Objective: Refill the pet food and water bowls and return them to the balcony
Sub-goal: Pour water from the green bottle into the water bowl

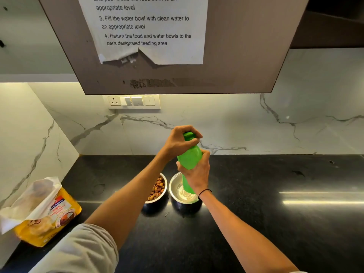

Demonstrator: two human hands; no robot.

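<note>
Flanking green bottle (pixel 190 158): kibble bowl (pixel 157 189) & water bowl (pixel 182 191).

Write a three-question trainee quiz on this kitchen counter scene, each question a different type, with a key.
1. True or false: the steel bowl on the left holds kibble.
2. Multiple choice: what does the left hand grip? A) the cap end of the green bottle B) the pet food bag C) a bowl rim
3. Fill in: the right hand holds the bottle's body above the steel bowl that contains ____.

Key: 1 true; 2 A; 3 water
</note>
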